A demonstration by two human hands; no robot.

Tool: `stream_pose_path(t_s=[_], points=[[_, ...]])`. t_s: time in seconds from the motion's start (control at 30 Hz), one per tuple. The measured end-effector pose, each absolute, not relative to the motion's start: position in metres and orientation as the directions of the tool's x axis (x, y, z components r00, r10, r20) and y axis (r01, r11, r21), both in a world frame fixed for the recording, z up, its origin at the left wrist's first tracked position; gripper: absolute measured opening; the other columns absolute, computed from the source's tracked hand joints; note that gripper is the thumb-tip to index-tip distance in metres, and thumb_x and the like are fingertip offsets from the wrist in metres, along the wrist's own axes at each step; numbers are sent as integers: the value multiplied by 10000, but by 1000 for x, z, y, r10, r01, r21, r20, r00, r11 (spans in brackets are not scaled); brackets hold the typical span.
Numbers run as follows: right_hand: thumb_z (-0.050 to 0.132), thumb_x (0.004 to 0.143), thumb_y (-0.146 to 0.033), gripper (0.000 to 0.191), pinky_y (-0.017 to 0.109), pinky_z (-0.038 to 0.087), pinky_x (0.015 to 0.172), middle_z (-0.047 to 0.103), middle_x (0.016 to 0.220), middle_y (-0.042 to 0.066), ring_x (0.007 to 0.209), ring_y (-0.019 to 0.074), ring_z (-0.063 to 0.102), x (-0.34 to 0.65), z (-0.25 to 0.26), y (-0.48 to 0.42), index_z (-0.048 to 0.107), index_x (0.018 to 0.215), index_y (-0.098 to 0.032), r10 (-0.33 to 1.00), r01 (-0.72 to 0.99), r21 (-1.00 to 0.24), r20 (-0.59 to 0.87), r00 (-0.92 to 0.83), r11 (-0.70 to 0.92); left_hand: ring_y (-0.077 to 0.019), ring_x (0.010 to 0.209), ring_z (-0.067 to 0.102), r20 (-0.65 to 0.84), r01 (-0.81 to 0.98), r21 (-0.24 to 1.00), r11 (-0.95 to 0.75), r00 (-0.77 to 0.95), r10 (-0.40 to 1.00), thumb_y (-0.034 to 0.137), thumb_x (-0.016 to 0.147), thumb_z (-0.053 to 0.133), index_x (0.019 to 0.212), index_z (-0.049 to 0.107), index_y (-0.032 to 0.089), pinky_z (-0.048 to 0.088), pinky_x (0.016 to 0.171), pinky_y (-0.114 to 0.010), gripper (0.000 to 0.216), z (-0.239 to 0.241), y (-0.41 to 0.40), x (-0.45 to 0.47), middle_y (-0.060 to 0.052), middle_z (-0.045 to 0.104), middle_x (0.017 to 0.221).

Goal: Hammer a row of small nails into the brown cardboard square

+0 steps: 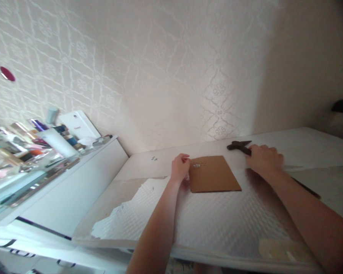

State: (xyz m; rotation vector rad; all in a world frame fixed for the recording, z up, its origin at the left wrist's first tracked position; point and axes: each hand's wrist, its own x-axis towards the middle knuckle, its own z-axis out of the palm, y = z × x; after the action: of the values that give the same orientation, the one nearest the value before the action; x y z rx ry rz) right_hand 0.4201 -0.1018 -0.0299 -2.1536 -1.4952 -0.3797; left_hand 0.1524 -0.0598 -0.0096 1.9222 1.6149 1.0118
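A hammer (pixel 239 146) with a dark head is gripped in my right hand (pixel 265 159), its handle running back under the forearm. The head hangs to the right of a square brown board (pixel 214 179) and is apart from it. At the board's left edge is my left hand (pixel 180 166), its fingers curled and pinched together; what lies between them, if anything, is too small to see. Several small shiny metal pieces (pixel 196 165) lie near the board's upper left corner, beside rows of small dark marks.
A white quilted sheet (pixel 217 217) lies under the board on the white table (pixel 148 167). Several tiny pieces (pixel 154 158) lie toward the wall. On the left, a white cabinet (pixel 82 186) carries bottles, tubes and a white box (pixel 79 123). The patterned wall (pixel 160 76) stands behind.
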Motion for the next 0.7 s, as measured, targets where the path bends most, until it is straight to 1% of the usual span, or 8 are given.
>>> stream_pose_path(t_s=[0.07, 0.17, 0.2, 0.27, 0.33, 0.43, 0.6, 0.7], points=[[512, 845, -357, 362, 496, 459, 714, 612, 1004, 228, 922, 389, 561, 408, -29, -99, 641, 1072, -106, 815, 961, -208, 515, 265, -181, -160, 856, 644, 273, 678, 699, -227, 41, 961, 126, 800, 522, 998, 657, 139, 474, 818, -274, 240, -8, -61, 154, -83, 711, 931], [435, 898, -379, 456, 469, 454, 870, 563, 1215, 193, 1087, 333, 524, 384, -32, -94, 560, 1233, -96, 851, 965, -168, 519, -87, 201, -160, 863, 640, 306, 709, 665, -234, 26, 952, 124, 810, 512, 1009, 655, 146, 473, 822, -276, 246, -7, -63, 156, -81, 709, 951], [426, 905, -394, 480, 465, 432, 924, 535, 1273, 186, 1137, 323, 502, 376, -34, -93, 544, 1260, -94, 842, 942, -161, 509, -176, 294, -160, 867, 640, 313, 717, 658, -230, 18, 950, 129, 814, 512, 1010, 655, 148, 473, 823, -276, 243, -7, -63, 157, -80, 709, 959], [415, 913, -407, 489, 434, 406, 981, 535, 1292, 175, 1163, 296, 499, 365, -39, -91, 561, 1253, -88, 837, 893, -178, 462, -294, 412, -163, 874, 641, 309, 738, 642, -207, -3, 951, 141, 819, 512, 1007, 658, 149, 474, 829, -278, 238, -5, -61, 158, -80, 708, 978], [397, 921, -405, 477, 417, 394, 1006, 561, 1267, 166, 1157, 279, 513, 361, -43, -90, 598, 1216, -88, 839, 866, -206, 425, -340, 456, -170, 895, 643, 300, 775, 606, -179, -14, 954, 152, 822, 510, 1004, 663, 151, 472, 845, -280, 237, 0, -56, 155, -78, 706, 998], [394, 917, -402, 472, 419, 399, 1009, 573, 1258, 156, 1148, 273, 525, 362, -45, -90, 615, 1202, -97, 847, 858, -238, 412, -336, 456, -192, 979, 633, 289, 860, 498, -109, -46, 956, 165, 832, 492, 1017, 666, 172, 463, 884, -295, 254, 16, -42, 140, -75, 698, 1043], [405, 908, -397, 469, 428, 396, 1016, 584, 1244, 153, 1148, 271, 526, 364, -44, -90, 627, 1185, -91, 851, 852, -265, 416, -322, 452, -253, 1058, 615, 239, 926, 336, 169, -258, 936, 168, 834, 472, 1063, 662, 190, 476, 872, -347, 299, 36, -10, 79, -118, 674, 1113], [419, 902, -403, 452, 438, 402, 1011, 588, 1241, 143, 1147, 273, 530, 363, -44, -90, 638, 1176, -118, 847, 849, -273, 430, -313, 453, -273, 1088, 603, 165, 905, 288, 314, -369, 915, 192, 824, 497, 1064, 672, 182, 472, 874, -343, 297, 36, 2, 39, -139, 660, 1142]])
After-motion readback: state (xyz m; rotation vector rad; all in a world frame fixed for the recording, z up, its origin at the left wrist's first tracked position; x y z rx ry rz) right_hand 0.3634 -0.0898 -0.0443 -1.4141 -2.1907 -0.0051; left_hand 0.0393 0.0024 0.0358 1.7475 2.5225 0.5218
